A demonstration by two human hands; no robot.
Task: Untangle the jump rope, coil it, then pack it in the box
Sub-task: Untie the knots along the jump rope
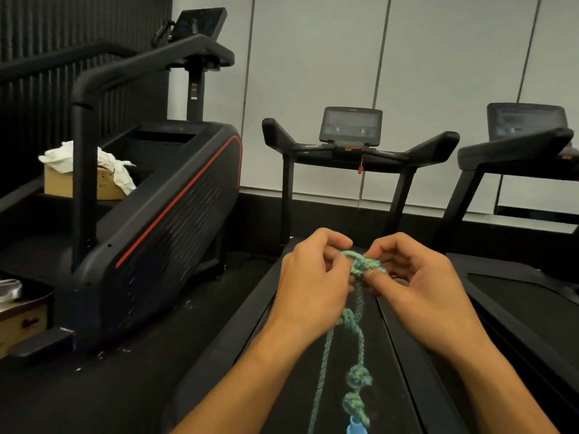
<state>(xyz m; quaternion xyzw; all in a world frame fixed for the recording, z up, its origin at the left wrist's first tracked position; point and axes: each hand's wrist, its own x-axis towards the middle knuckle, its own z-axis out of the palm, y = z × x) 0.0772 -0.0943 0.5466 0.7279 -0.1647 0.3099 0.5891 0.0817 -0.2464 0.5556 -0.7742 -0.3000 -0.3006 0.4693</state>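
A: Step in hand reads as untangling. Both hands are raised over the treadmill belt (pixel 313 355) and work one knot (pixel 363 264) in the jump rope (pixel 359 303).

B: Hand states?

A: Left hand (pixel 308 277) has fingers curled, thumb and forefinger pinching the left side of the knot. Right hand (pixel 416 277) likewise curled, its thumb (pixel 374 278) pressed under the knot and the forefinger over it. Neither is spread wide; both hold rope.

B: Where does the rope lie relative to the hands?

A: The knot sits between the two sets of fingertips, touching both. From there the rope hangs down between the forearms toward the camera. At least three more knots show on the hanging part (pixel 358 379). A blue handle (pixel 355 429) shows at the bottom edge. The other handle is not in view.

B: Progress?

A: Judged early. Several knots remain; no coiling begun. A cardboard box (pixel 59 183) with a white cloth (pixel 111 166) draped over it stands well apart, far left behind the stair machine (pixel 163 214); whether it is the packing box cannot be told.

B: Next move calls for?

A: Probably loosening a loop and feeding the strand back through, not pulling the ends, which could tighten the braid.
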